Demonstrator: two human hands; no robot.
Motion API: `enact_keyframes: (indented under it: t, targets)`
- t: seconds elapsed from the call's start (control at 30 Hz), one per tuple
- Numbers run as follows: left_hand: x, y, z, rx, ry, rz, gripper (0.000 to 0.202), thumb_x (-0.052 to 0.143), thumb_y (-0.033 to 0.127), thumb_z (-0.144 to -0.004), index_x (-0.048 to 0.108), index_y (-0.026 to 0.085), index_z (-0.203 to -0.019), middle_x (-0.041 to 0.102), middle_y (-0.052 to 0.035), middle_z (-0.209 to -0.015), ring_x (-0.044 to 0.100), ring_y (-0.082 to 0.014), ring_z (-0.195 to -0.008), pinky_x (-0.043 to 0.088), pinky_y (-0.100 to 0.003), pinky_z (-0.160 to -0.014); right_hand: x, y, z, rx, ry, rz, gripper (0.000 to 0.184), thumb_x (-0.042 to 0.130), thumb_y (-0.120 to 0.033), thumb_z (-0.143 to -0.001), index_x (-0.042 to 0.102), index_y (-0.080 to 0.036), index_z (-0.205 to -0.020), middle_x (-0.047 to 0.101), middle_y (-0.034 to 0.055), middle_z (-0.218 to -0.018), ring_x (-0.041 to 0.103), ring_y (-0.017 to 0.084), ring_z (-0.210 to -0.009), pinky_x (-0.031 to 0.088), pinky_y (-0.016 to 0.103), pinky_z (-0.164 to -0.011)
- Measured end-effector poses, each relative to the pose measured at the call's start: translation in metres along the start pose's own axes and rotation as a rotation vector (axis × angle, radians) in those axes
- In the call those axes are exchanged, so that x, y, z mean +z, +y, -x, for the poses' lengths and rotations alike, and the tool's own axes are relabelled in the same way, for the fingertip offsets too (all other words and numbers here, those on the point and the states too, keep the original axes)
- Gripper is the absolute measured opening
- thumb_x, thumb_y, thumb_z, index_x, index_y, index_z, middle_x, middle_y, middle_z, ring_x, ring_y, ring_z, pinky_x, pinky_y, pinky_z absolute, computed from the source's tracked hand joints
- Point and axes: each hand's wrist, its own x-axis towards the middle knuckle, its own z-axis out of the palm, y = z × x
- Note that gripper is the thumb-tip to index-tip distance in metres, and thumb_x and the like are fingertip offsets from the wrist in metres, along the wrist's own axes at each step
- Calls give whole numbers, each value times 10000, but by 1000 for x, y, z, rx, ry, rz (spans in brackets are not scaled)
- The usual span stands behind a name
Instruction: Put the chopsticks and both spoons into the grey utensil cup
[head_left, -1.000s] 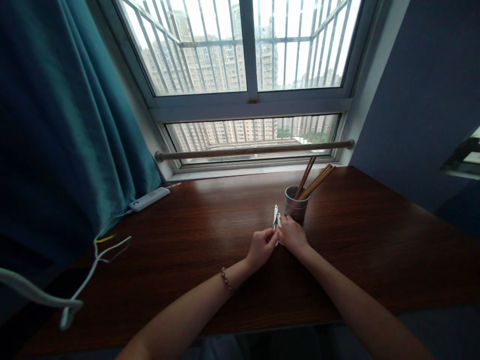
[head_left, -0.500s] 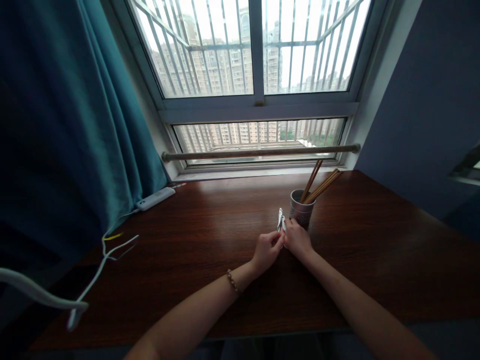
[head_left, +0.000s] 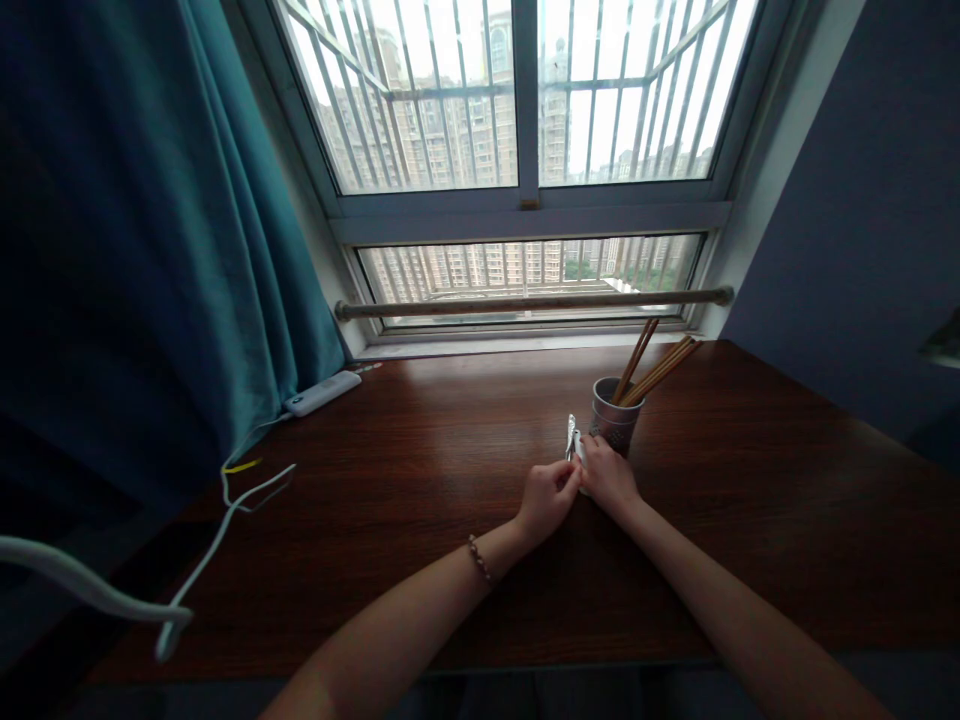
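Silvery and small, a shiny piece (head_left: 571,428) stands out against dark reddish-brown wood, pointing away from the person at the tips of two bare hands. Its far end is in plain sight; its near end runs down to the fingertips of the left hand (head_left: 546,498), where it is lost from view. That hand's thumb and forefinger are drawn together in a narrow pinch, though whether they close on the piece cannot be made out. Just to the right of the shiny piece lies a small white piece (head_left: 578,443), its far end showing beside the fingers of the right hand (head_left: 609,477), which is bent low over the rest of it. Those fingers are curled and close together; their grip is hidden. The hands meet at the fingertips, and a beaded bracelet (head_left: 479,559) circles the left wrist.

Right behind the right hand, a grey metal cup (head_left: 616,425) stands upright on the table (head_left: 450,450), with thin wooden sticks (head_left: 658,371) leaning out of it to the right.

Compared with half a second ago, the whole view has slid slightly, so the cup, hands and window frame (head_left: 528,100) all sit a little farther right. Among themselves, the hands, both small pieces and the cup keep nearly the same arrangement.
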Motion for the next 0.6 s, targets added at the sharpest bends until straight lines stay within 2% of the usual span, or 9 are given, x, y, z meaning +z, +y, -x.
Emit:
enact_keyframes:
  t: [0.2, 0.6]
  targets:
    - [-1, 0, 0, -8, -16, -13, 352, 415, 309, -866, 471, 117, -576, 400, 20, -523, 342, -92, -496, 241, -216, -488, -2, -1, 0, -1, -32, 22, 203, 355, -300, -835, 455, -173, -957, 502, 60, -885, 556, 156, -701, 321, 251, -515]
    - [0, -1, 0, 3, -1, 9, 339, 445, 283, -863, 451, 114, -569, 367, 32, -507, 321, -80, -485, 234, -209, -485, 0, -1, 0, 1, 10, 6, 239, 362, -300, -823, 469, -184, -1002, 510, 54, -879, 556, 162, -697, 318, 255, -520]
